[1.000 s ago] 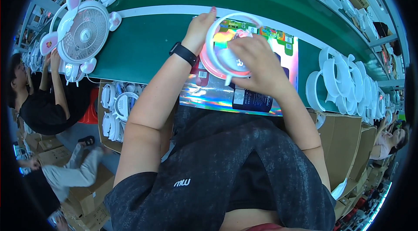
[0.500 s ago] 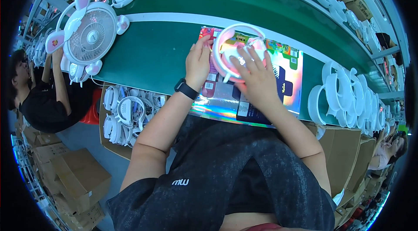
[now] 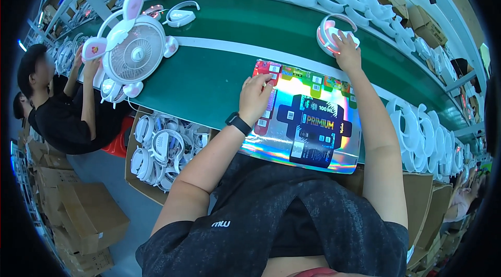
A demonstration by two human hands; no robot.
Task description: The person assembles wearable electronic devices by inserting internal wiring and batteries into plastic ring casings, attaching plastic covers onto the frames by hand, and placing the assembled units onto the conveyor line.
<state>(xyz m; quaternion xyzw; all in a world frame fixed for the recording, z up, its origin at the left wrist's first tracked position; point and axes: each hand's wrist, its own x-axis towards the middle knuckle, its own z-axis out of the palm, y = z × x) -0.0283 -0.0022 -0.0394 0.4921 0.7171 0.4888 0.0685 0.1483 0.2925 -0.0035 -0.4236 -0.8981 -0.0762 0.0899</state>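
A shiny rainbow-silver printed cardboard sheet [image 3: 284, 144] lies on the green work surface in front of me. My left hand [image 3: 254, 98] rests at its left edge with the fingers lightly bent and laid on it, gripping nothing. On the green belt beyond, my right arm is stretched far forward. There my right hand [image 3: 346, 53] has its fingers over a white plastic housing with a curved handle [image 3: 324, 38]. A pink-red glow shows on the housing's left side. My fingers and palm cover part of it.
At the left stands a white rabbit-eared fan [image 3: 136, 55], with a person [image 3: 62, 115] beside it. A carton of white parts [image 3: 167, 149] sits below the bench. White curved frames [image 3: 417, 133] line the right side. Another handled housing [image 3: 180, 17] lies on the belt.
My right hand has carried the handled housing from the printed sheet forward and right onto the belt. The sheet's middle is now uncovered. My left hand remains on the sheet; the view has shifted.
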